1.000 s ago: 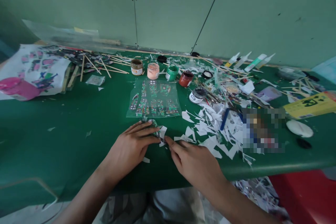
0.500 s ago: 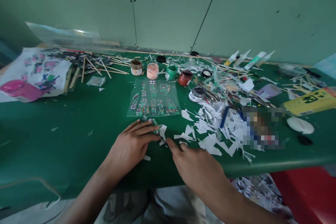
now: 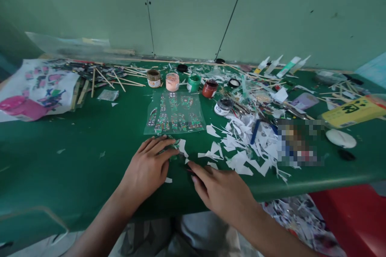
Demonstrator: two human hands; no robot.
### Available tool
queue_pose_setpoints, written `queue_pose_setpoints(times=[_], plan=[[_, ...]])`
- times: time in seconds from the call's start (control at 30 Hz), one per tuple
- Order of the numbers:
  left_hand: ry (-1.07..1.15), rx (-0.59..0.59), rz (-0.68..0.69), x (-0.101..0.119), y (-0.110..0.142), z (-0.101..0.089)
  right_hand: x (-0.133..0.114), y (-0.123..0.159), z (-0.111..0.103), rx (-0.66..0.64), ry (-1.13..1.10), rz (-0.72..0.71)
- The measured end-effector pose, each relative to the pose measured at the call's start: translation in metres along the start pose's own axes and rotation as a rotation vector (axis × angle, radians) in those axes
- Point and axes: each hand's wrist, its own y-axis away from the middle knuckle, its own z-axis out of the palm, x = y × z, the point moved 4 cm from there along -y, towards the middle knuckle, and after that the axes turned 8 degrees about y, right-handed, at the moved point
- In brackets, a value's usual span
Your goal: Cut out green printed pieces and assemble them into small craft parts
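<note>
My left hand point(image 3: 147, 168) lies flat on the green table point(image 3: 75, 156), fingers stretched out over a small green printed cutout point(image 3: 174, 144) with a white paper edge. My right hand point(image 3: 223, 192) is just to its right, its fingertips drawn together at a tiny dark bit point(image 3: 188, 170) that I cannot make out. The two hands are a few centimetres apart near the table's front edge. Right behind the hands lies a clear plastic bag point(image 3: 175, 114) holding several similar green printed cutouts.
Open paint jars stand behind the bag: brown point(image 3: 153, 78), pink point(image 3: 172, 81), green point(image 3: 193, 82), red point(image 3: 210, 88), and a white one point(image 3: 223, 106). White paper scraps point(image 3: 241, 144) litter the right. Wooden sticks point(image 3: 120, 76), glue tubes point(image 3: 280, 66), a yellow box point(image 3: 351, 111), a printed sheet point(image 3: 36, 88).
My right hand has drawn back a little toward me, away from the cutout. My left hand stays pressed on the cutout. The view has shifted slightly.
</note>
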Motion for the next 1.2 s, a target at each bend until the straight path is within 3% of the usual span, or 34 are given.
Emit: queue_pose_setpoints(times=[0.13, 0.23, 0.43, 1.2], plan=[[-0.036, -0.014, 0.028, 0.006, 0.000, -0.002, 0.013, -0.004, -0.001, -0.012, -0.008, 0.103], [-0.064, -0.014, -0.038, 0.011, -0.002, -0.006, 0.017, -0.008, 0.001, -0.045, 0.011, 0.138], [-0.063, 0.002, -0.107, 0.017, 0.000, -0.003, 0.011, -0.018, 0.008, -0.105, 0.010, 0.113], [-0.079, 0.036, -0.080, 0.017, 0.002, 0.000, 0.007, -0.026, 0.008, -0.294, 0.097, 0.096]])
